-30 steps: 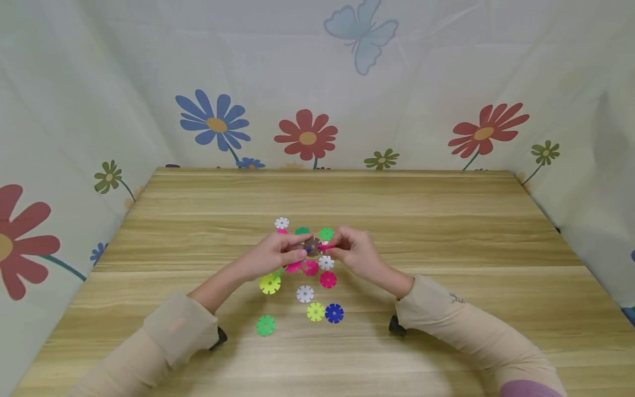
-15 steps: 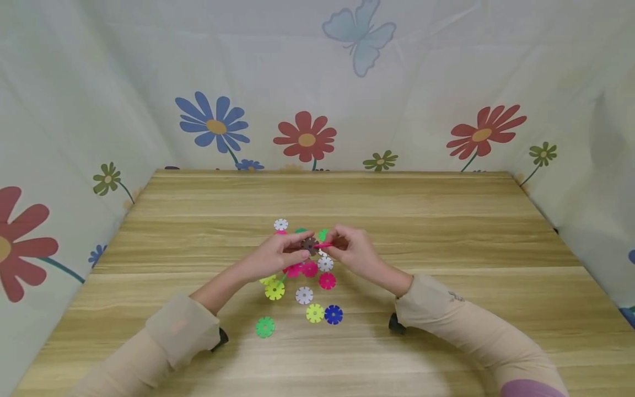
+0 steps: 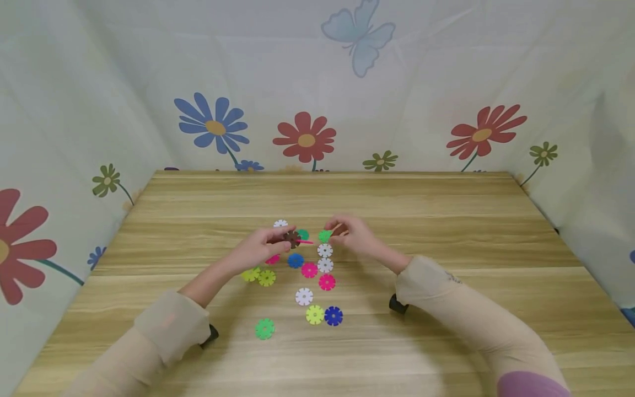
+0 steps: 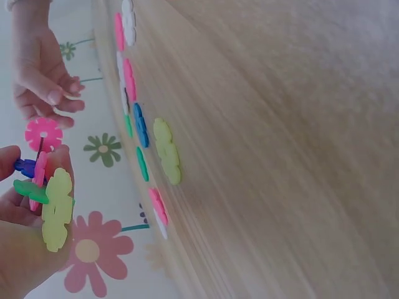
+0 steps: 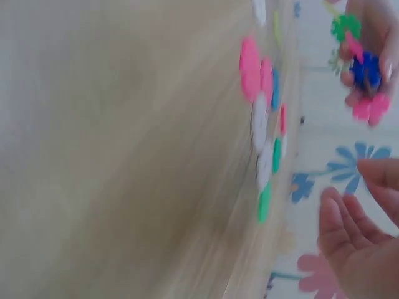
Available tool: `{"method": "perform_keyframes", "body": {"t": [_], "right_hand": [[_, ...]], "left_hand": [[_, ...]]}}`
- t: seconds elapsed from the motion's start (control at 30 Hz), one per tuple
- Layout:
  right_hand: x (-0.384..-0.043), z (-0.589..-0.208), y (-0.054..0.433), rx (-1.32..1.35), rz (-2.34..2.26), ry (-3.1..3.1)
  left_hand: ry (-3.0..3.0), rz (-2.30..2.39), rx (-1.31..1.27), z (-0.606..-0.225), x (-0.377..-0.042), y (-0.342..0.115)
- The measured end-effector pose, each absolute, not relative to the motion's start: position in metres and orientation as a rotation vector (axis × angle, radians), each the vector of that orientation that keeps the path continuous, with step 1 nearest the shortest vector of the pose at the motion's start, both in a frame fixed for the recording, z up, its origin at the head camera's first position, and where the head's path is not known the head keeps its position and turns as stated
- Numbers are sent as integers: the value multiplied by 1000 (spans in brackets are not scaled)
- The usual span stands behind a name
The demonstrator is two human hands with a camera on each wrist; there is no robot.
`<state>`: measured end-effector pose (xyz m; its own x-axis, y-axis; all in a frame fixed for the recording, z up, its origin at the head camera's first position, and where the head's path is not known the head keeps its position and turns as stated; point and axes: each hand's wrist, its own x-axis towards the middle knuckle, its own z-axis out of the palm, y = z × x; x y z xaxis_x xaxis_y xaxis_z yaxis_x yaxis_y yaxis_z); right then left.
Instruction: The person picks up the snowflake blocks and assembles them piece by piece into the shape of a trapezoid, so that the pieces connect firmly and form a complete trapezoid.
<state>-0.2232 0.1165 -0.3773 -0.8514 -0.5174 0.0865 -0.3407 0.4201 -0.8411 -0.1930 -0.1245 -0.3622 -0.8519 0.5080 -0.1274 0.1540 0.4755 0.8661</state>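
My left hand [image 3: 255, 251] grips a cluster of joined notched plastic discs, raised over the table. The brown disc [image 3: 291, 239] shows at its fingertips, with a pink disc [image 4: 43, 134] standing edge-on from it. Blue [image 4: 25, 167], green [image 4: 31, 190] and yellow [image 4: 57, 208] discs belong to the same cluster, partly covered by the fingers. My right hand [image 3: 358, 236] hovers with bent, parted fingers and nothing between them. In the head view its fingertips overlap a light green disc [image 3: 324, 236]; the right wrist view shows that hand above the table.
Loose discs lie flat on the wooden table [image 3: 446, 220]: white ones [image 3: 324, 250], pink ones [image 3: 327, 282], a light blue one [image 3: 295, 261], a dark blue one [image 3: 334, 316] and a green one [image 3: 265, 328] nearer the front. A flowered cloth [image 3: 421, 82] hangs behind.
The right hand has released the pink disc, which stays on the cluster, and has drawn slightly away. My left hand has shifted left with the cluster, uncovering the light blue disc.
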Motion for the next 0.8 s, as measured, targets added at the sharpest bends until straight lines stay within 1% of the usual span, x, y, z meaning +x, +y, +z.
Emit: {"method": "perform_keyframes", "body": {"t": [0.2,0.33,0.43,0.6,0.8], "right_hand": [[-249,-390,117,-735,-1167,2474],[-261,-397,115,-808,-1035,2534],[-266,-398,113,-868,-922,2589],[-268,-397,110,-848,-766,2619],[-270,-399,109,-834,-704,2619]], "left_hand": [[2381,1323,534,-364,-195,-126],[2382,1324,529,-364,-195,-127],[2381,1322,533,-365,-196,-127],[2384,1317,551,-365,-196,-127],[2382,1318,553,-364,-196,-127]]}}
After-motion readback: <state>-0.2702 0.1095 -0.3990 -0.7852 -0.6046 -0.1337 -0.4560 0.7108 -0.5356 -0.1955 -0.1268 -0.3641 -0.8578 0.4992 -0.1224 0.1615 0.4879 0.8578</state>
